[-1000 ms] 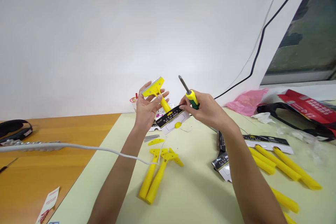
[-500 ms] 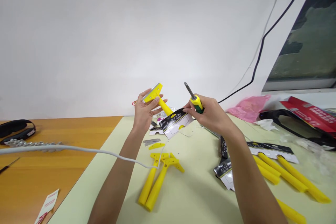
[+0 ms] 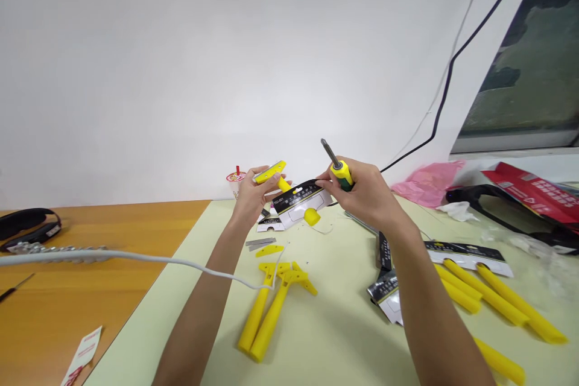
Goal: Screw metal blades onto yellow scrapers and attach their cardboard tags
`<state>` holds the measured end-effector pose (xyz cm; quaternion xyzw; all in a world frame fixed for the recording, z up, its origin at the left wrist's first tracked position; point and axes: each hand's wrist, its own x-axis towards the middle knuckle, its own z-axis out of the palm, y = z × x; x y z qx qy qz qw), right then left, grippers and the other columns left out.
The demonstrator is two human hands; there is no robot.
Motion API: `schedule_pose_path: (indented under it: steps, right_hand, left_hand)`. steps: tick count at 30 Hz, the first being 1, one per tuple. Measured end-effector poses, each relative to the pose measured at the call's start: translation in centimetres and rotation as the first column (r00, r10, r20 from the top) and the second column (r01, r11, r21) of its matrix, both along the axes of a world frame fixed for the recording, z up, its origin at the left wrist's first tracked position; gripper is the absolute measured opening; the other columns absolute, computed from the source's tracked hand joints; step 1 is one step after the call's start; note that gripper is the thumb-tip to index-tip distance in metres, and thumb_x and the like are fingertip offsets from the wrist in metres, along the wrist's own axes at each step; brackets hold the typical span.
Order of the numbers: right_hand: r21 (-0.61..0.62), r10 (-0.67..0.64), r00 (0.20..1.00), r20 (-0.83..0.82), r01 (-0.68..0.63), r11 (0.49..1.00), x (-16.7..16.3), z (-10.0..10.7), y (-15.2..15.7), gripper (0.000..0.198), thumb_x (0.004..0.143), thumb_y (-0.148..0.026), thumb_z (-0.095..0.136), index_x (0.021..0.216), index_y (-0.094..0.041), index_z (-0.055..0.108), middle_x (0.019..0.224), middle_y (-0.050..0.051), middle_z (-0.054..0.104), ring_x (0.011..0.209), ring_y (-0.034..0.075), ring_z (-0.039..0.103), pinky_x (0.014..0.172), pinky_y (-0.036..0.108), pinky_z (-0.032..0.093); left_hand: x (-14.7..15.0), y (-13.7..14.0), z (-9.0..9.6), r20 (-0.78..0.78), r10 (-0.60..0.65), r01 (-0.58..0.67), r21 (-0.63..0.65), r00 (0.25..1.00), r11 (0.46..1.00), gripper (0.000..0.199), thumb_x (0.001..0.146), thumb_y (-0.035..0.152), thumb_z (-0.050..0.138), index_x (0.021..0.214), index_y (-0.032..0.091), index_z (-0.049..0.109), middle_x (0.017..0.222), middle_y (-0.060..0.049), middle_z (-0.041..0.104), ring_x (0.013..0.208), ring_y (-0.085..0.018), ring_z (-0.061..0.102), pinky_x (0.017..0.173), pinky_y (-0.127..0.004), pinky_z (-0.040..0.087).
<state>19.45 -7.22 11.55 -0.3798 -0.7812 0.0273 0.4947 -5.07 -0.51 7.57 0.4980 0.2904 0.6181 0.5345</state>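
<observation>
Facing white wall (image 3: pixel 203 72), holding scraper (image 3: pixel 272 171) in left hand (image 3: pixel 248 198), pinching card (image 3: pixel 294 212) and gripping screwdriver (image 3: pixel 341 173) in right hand (image 3: pixel 366 193); best to support scraper evenly, without creasing card.

The scraper (image 3: pixel 271 172) is yellow, its card (image 3: pixel 298 207) black-and-white.

Held card (image 3: pixel 296 212): black header, code at left end reading "TGJ-001"; beside it, two lines of pale Chinese characters, too small to read surely.
Right-hand header card (image 3: pixel 470 256), on the counter: black band, pale print, illegible.
Tilted card (image 3: pixel 386 300), near it: same style of band, illegible.
Red package (image 3: pixel 527 187): white block lettering and a white outlined mark, blurred.
Paper slip (image 3: pixel 82 353), far left: red print, illegible.
Black strapped item (image 3: pixel 38 232): small whitish label, unreadable.
</observation>
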Motion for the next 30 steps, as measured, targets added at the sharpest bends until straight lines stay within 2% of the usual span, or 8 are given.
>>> schedule_pose_path:
  steps: [5, 9, 13, 15, 18, 23, 27, 30]
  right_hand:
    - [-0.024, -0.007, 1.0, 0.019, 0.008, 1.0, -0.2, -0.3, 0.5, 0.019, 0.098, -0.031, 0.072, 0.083, -0.025, 0.062, 0.085, 0.003, 0.073, 0.071, 0.021, 0.062, 0.068, 0.037, 0.045]
    - [-0.068, -0.013, 0.998, 0.06, 0.017, 0.998, -0.4, -0.5, 0.9, 0.02, 0.099, -0.034, 0.071, 0.083, -0.026, 0.061, 0.08, 0.001, 0.068, 0.07, 0.021, 0.059, 0.064, 0.036, 0.041]
    - [-0.084, -0.024, 0.997, 0.073, 0.031, 0.996, -0.5, -0.7, 1.3, 0.02, 0.1, -0.033, 0.069, 0.084, -0.025, 0.061, 0.078, 0.0, 0.066, 0.068, 0.02, 0.056, 0.063, 0.036, 0.038]
    - [-0.083, -0.035, 0.997, 0.067, 0.04, 0.996, -0.6, -0.7, 1.4, 0.019, 0.101, -0.034, 0.07, 0.085, -0.026, 0.063, 0.076, -0.001, 0.064, 0.067, 0.02, 0.053, 0.062, 0.035, 0.037]
    - [-0.078, -0.05, 0.997, 0.05, 0.054, 0.996, -0.6, -0.8, 1.5, 0.02, 0.1, -0.036, 0.072, 0.085, -0.026, 0.063, 0.075, -0.001, 0.063, 0.066, 0.02, 0.051, 0.062, 0.034, 0.036]
    - [-0.036, -0.06, 0.998, 0.007, 0.06, 0.998, -0.8, -0.7, 1.4, 0.024, 0.099, -0.036, 0.074, 0.082, -0.025, 0.061, 0.079, 0.001, 0.066, 0.068, 0.019, 0.053, 0.065, 0.035, 0.038]
    - [-0.035, -0.075, 0.997, 0.0, 0.075, 0.997, -1.1, -0.6, 1.3, 0.025, 0.1, -0.042, 0.074, 0.085, -0.024, 0.064, 0.081, 0.002, 0.068, 0.07, 0.02, 0.056, 0.067, 0.035, 0.041]
    - [-0.131, -0.084, 0.996, -0.035, 0.079, 0.988, -1.0, -0.8, 1.9, 0.031, 0.096, -0.052, 0.079, 0.092, -0.023, 0.069, 0.09, 0.004, 0.073, 0.075, 0.021, 0.063, 0.069, 0.036, 0.046]
  left_hand:
    - [0.1, -0.3, 0.1, -0.081, -0.054, 0.055, 0.015, 0.995, 0.998, 0.075, 0.072, 0.039, 0.104, 0.128, 0.022, 0.057, 0.118, -0.017, 0.084, 0.098, -0.032, 0.084, 0.091, -0.046, 0.065]
    - [0.2, -1.4, 0.6, -0.165, -0.075, 0.095, 0.115, 0.983, 0.989, 0.074, 0.072, 0.04, 0.103, 0.134, 0.024, 0.065, 0.118, -0.015, 0.084, 0.104, -0.034, 0.083, 0.089, -0.046, 0.066]
    - [0.4, -2.2, 0.9, -0.27, -0.032, 0.083, 0.179, 0.962, 0.98, 0.054, 0.073, 0.043, 0.102, 0.116, 0.02, 0.078, 0.11, -0.013, 0.085, 0.104, -0.034, 0.082, 0.089, -0.043, 0.066]
    - [0.3, -2.2, 1.0, -0.331, -0.022, 0.08, 0.163, 0.943, 0.983, 0.047, 0.072, 0.048, 0.101, 0.104, 0.018, 0.082, 0.103, -0.012, 0.085, 0.095, -0.032, 0.082, 0.08, -0.039, 0.065]
    - [-0.2, -1.9, 1.1, -0.403, -0.055, 0.114, 0.125, 0.913, 0.986, 0.046, 0.073, 0.054, 0.098, 0.098, 0.018, 0.086, 0.094, -0.009, 0.084, 0.083, -0.029, 0.079, 0.066, -0.036, 0.06]
    - [-1.2, -1.2, 1.1, -0.439, -0.066, 0.142, 0.144, 0.896, 0.979, 0.043, 0.073, 0.052, 0.098, 0.101, 0.021, 0.089, 0.086, -0.007, 0.082, 0.088, -0.029, 0.078, 0.068, -0.033, 0.06]
    - [-1.7, -0.7, 0.9, -0.458, -0.108, 0.164, 0.083, 0.883, 0.983, 0.043, 0.068, 0.045, 0.099, 0.102, 0.021, 0.09, 0.085, -0.006, 0.081, 0.086, -0.028, 0.078, 0.065, -0.032, 0.059]
    - [-1.7, -0.7, 0.9, -0.38, -0.105, 0.145, 0.077, 0.919, 0.986, 0.043, 0.07, 0.047, 0.098, 0.101, 0.018, 0.09, 0.087, -0.008, 0.082, 0.08, -0.025, 0.076, 0.064, -0.03, 0.057]
